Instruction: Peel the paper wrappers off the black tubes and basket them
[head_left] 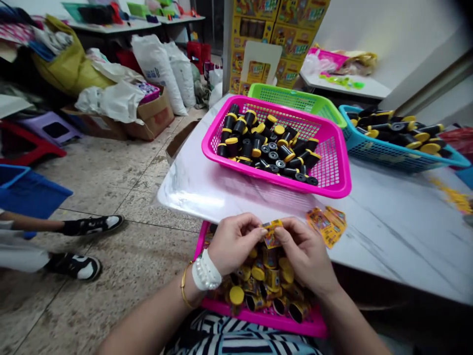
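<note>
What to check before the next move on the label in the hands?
1. Left hand and right hand both pinching the label: ok.
2. Spare labels on the table, beside the right hand: ok.
3. Black tubes with yellow caps in the pink table basket: ok, well stocked.
4. Labelled tubes in the lap basket: ok.
5. Label's adhesive side: cannot tell, hidden by the fingers.
</note>
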A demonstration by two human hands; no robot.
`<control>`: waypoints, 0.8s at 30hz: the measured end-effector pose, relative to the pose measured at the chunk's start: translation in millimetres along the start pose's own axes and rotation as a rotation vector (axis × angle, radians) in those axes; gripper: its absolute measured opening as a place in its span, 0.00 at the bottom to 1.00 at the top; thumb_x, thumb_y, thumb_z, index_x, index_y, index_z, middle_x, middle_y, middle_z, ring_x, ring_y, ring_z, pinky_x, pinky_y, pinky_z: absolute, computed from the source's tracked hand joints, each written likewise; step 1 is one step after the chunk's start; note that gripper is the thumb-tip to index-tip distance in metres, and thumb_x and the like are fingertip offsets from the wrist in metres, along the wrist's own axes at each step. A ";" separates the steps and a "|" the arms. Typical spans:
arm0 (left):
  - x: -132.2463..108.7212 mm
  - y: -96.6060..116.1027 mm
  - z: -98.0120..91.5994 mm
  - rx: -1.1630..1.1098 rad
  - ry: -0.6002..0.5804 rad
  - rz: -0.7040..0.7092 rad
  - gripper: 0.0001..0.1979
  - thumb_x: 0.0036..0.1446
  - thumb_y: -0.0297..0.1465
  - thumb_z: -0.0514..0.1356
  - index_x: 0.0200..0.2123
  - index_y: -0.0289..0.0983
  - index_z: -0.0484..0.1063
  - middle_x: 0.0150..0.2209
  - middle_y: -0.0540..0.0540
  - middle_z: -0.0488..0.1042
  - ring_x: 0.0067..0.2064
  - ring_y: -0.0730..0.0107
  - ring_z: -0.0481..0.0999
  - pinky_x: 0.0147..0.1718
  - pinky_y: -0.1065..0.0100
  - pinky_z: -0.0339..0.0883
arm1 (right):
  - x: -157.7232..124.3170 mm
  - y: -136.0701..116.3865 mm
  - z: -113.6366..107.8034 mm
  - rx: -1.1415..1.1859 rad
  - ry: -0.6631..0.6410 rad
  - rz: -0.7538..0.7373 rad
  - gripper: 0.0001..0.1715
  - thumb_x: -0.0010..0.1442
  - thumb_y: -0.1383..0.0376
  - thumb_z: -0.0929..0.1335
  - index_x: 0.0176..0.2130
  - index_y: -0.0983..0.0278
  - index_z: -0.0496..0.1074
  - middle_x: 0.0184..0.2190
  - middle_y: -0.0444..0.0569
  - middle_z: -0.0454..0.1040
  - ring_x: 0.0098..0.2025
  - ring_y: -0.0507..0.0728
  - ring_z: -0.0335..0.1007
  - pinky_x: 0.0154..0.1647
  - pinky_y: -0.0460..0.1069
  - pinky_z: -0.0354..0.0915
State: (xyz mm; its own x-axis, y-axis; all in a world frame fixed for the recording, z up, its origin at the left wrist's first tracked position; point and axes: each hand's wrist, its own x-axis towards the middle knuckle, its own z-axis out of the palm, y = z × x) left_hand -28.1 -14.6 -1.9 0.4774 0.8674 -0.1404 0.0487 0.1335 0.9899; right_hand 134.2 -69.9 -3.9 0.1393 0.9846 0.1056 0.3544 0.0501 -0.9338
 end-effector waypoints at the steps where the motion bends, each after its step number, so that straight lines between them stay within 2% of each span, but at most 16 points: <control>1: 0.1 0.6 -0.9 0.023 0.009 0.021 0.06 0.57 0.31 0.64 0.29 0.34 0.74 0.26 0.50 0.73 0.27 0.74 0.70 0.27 0.73 0.64 | 0.6 -0.8 -1.3 -0.003 -0.019 0.006 0.14 0.67 0.57 0.68 0.33 0.63 0.73 0.26 0.43 0.72 0.27 0.52 0.66 0.28 0.45 0.63; 3: -3.0 2.2 0.4 0.029 0.103 0.077 0.06 0.58 0.30 0.63 0.29 0.34 0.75 0.26 0.50 0.74 0.28 0.74 0.70 0.28 0.73 0.64 | 1.1 -0.9 -2.1 -0.047 0.036 -0.019 0.16 0.66 0.58 0.69 0.29 0.63 0.72 0.22 0.41 0.68 0.24 0.51 0.62 0.25 0.44 0.61; 5: -10.4 3.0 5.1 0.011 0.256 0.150 0.08 0.61 0.32 0.62 0.30 0.35 0.74 0.27 0.50 0.74 0.28 0.74 0.70 0.29 0.72 0.65 | 0.6 0.4 -0.5 -0.092 0.153 -0.057 0.18 0.67 0.58 0.68 0.27 0.63 0.70 0.19 0.40 0.65 0.22 0.50 0.58 0.23 0.44 0.58; 7: -19.6 2.4 10.7 0.014 0.339 0.215 0.09 0.62 0.33 0.62 0.31 0.35 0.75 0.27 0.49 0.74 0.28 0.73 0.71 0.28 0.71 0.66 | -0.8 1.9 2.2 -0.115 0.227 -0.078 0.20 0.68 0.58 0.67 0.25 0.63 0.70 0.19 0.39 0.63 0.21 0.49 0.57 0.22 0.44 0.57; 12: -33.2 0.1 19.1 0.093 0.349 0.323 0.09 0.63 0.31 0.63 0.34 0.34 0.82 0.27 0.46 0.78 0.29 0.70 0.75 0.29 0.70 0.68 | -3.3 1.5 6.7 -0.153 0.268 -0.139 0.20 0.68 0.59 0.67 0.25 0.63 0.70 0.19 0.39 0.65 0.21 0.49 0.60 0.23 0.44 0.58; 17: -33.3 1.5 21.2 0.134 0.426 0.428 0.05 0.60 0.28 0.65 0.33 0.35 0.82 0.27 0.46 0.78 0.27 0.72 0.74 0.27 0.70 0.68 | -4.7 0.8 8.8 -0.198 0.310 -0.189 0.18 0.68 0.61 0.68 0.27 0.63 0.72 0.20 0.40 0.67 0.22 0.50 0.61 0.24 0.44 0.59; 20: -30.4 0.0 21.0 0.154 0.398 0.377 0.05 0.59 0.29 0.66 0.35 0.36 0.83 0.28 0.45 0.79 0.28 0.70 0.74 0.29 0.69 0.69 | -7.9 3.0 9.9 -0.198 0.281 -0.183 0.16 0.68 0.62 0.68 0.28 0.62 0.72 0.21 0.41 0.68 0.24 0.51 0.62 0.26 0.46 0.60; 24: -25.0 -2.1 17.6 0.086 0.406 0.259 0.04 0.55 0.30 0.69 0.34 0.37 0.85 0.27 0.46 0.77 0.28 0.69 0.74 0.28 0.69 0.69 | -10.7 3.8 9.6 -0.159 0.143 -0.186 0.11 0.69 0.64 0.67 0.33 0.61 0.73 0.27 0.45 0.71 0.30 0.54 0.68 0.32 0.48 0.65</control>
State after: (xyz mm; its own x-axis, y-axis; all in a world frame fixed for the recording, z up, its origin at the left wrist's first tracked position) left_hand -24.7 -45.1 -0.1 0.1033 0.9860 0.1306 0.0544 -0.1367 0.9891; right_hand 125.2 -78.7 -11.8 0.1832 0.9266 0.3283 0.5254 0.1900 -0.8294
